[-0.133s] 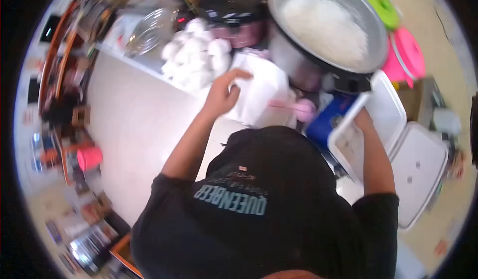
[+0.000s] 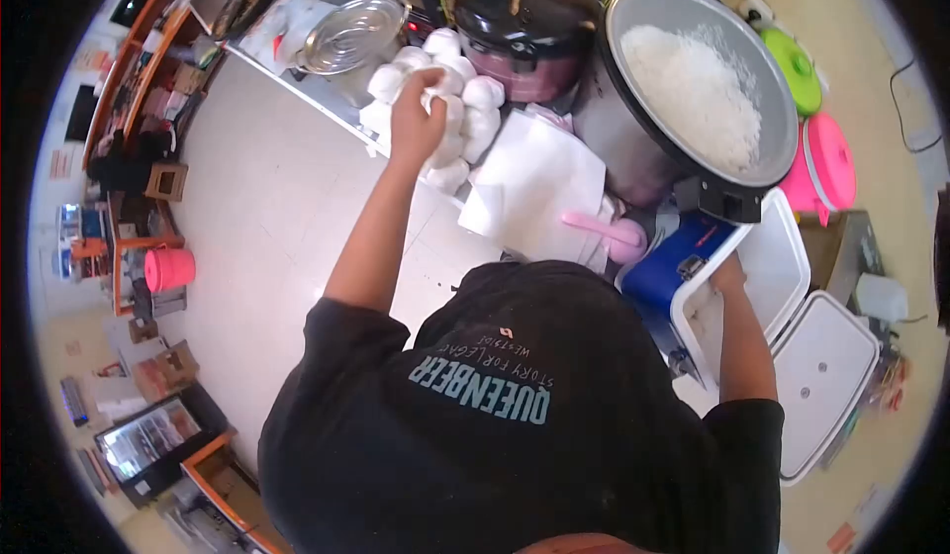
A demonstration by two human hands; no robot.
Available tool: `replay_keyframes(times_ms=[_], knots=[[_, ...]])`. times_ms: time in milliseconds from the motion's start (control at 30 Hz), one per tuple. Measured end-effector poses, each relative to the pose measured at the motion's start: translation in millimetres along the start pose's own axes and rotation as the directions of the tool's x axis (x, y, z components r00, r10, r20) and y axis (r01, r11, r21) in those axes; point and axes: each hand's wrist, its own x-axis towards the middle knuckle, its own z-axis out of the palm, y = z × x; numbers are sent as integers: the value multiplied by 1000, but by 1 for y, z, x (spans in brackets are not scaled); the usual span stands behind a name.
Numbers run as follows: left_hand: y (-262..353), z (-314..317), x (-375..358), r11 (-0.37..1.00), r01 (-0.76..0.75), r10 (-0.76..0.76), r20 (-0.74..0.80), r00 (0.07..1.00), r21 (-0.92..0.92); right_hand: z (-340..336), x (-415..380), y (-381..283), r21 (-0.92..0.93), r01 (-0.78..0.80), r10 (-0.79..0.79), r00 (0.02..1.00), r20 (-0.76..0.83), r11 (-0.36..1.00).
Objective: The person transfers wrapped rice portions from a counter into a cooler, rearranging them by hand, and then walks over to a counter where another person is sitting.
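Note:
My left hand (image 2: 420, 124) is over a pile of white wrapped bundles (image 2: 481, 127), thumb and forefinger apart with nothing between them. To its right lies a stack of white paper sheets (image 2: 529, 173), with a pink scoop (image 2: 618, 237) across its near corner. My right hand (image 2: 729, 275) reaches down inside a blue cooler box (image 2: 661, 272) with a white interior; its fingers are mostly hidden there. The white lid (image 2: 826, 386) of the cooler hangs open on the right.
Beyond the paper stands a large grey pot (image 2: 633, 129) filled with white rice (image 2: 693, 94). A dark rice cooker (image 2: 524, 40) and a steel pot with a lid (image 2: 354, 38) are farther left. Green (image 2: 792, 69) and pink (image 2: 829, 163) lidded containers stand at the right.
My left hand has moved from beside the paper stack to over the white bundles. The view has shifted, and my right hand stays in the cooler.

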Motion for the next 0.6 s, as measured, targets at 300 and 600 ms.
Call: replay_keyframes(times_ms=[300,600], knots=[[-123,-66,82,681,169,-159,-81,984,712,55,77,18,439,255,-38,895,-445,862],[-181,-82,95,700,103,-175,30,984,707,-69,-96,15,562,25,301,824,-480,827]])
